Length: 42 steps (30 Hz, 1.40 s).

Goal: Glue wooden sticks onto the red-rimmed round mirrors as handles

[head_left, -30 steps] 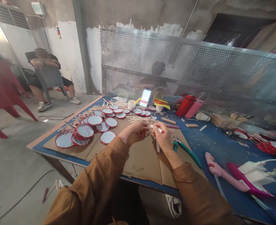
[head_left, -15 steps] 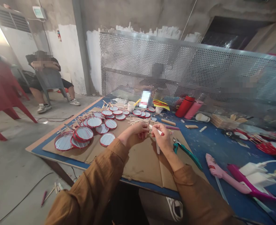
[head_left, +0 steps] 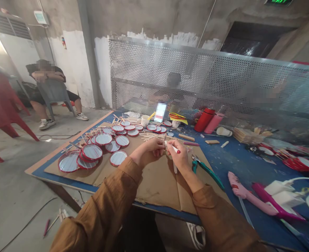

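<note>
Over the cardboard sheet point(head_left: 154, 185), my left hand point(head_left: 153, 149) is closed, pinching a small wooden stick point(head_left: 165, 137) upright between thumb and fingers. My right hand point(head_left: 179, 155) grips a white pen-like tube with a red end point(head_left: 175, 149), its other end close to the stick. Whether the tube touches the stick is too small to tell. Below my right hand lies a white stick-shaped piece point(head_left: 175, 169). Loose flat wooden sticks point(head_left: 150, 135) lie behind my hands. To the left, several round red-rimmed discs point(head_left: 92, 151) are piled up, some with wooden sticks attached.
Right of the cardboard lie teal-handled pliers point(head_left: 209, 174), a pink glue gun point(head_left: 248, 194) and a magenta power strip point(head_left: 277, 206) with white plugs. A red bottle point(head_left: 204, 119), a white cup point(head_left: 145, 120) and a lit phone point(head_left: 160, 112) stand behind. A perforated metal screen point(head_left: 144, 73) borders the table.
The whole view has shifted slightly, with things sitting a little further left and lower. My hands keep nearly the same pose, the stick and the tube still in them.
</note>
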Each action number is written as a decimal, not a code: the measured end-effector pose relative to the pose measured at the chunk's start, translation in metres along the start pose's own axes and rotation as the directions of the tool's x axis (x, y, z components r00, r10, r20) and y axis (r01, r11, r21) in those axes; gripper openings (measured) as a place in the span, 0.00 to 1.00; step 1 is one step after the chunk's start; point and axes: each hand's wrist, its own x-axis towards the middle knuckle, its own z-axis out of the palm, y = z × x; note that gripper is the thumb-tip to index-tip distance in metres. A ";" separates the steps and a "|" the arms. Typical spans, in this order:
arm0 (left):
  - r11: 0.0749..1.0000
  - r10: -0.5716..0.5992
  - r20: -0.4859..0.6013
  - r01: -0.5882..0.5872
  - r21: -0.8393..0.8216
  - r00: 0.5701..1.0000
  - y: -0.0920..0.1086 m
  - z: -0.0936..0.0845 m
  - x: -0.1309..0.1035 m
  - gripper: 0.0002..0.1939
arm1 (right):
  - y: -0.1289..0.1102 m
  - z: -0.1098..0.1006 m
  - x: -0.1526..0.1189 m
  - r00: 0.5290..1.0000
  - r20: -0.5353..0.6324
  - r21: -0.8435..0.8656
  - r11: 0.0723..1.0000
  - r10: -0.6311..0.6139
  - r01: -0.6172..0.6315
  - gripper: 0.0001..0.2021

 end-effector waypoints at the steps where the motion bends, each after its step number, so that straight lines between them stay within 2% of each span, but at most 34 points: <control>1: 1.000 0.005 0.006 -0.005 -0.005 1.000 0.000 0.000 0.000 0.11 | 0.000 0.000 0.000 1.000 -0.007 -0.003 1.000 -0.004 0.004 0.11; 5: 1.000 0.015 0.028 -0.015 -0.013 0.999 -0.003 -0.001 0.002 0.11 | 0.000 -0.001 0.001 0.999 -0.052 0.024 1.000 0.007 -0.006 0.13; 11: 1.000 0.029 0.026 -0.029 0.011 0.999 -0.003 0.001 0.002 0.09 | -0.003 -0.002 0.002 0.982 -0.156 0.073 0.993 0.105 -0.094 0.14; 17: 0.999 0.037 0.032 -0.038 0.020 0.999 -0.004 0.000 0.003 0.07 | -0.002 -0.001 0.002 0.988 -0.131 0.090 0.993 0.083 -0.072 0.10; 26: 0.999 0.047 0.038 -0.048 0.018 0.998 -0.004 0.000 0.004 0.08 | -0.003 0.001 0.002 0.996 -0.070 0.097 0.994 0.057 -0.050 0.13; 33: 0.999 0.041 0.033 -0.042 0.017 0.999 -0.003 0.000 0.003 0.07 | -0.001 0.002 0.002 0.997 -0.063 0.079 0.996 0.050 -0.045 0.11; 38: 0.999 0.018 0.025 -0.019 0.039 1.000 -0.005 0.000 0.005 0.09 | -0.002 0.000 0.002 0.987 -0.125 0.071 0.994 0.097 -0.089 0.11; 42: 0.999 0.023 0.035 -0.025 0.038 0.999 -0.004 0.000 0.004 0.08 | -0.003 0.001 0.002 0.994 -0.087 0.098 0.993 0.068 -0.059 0.12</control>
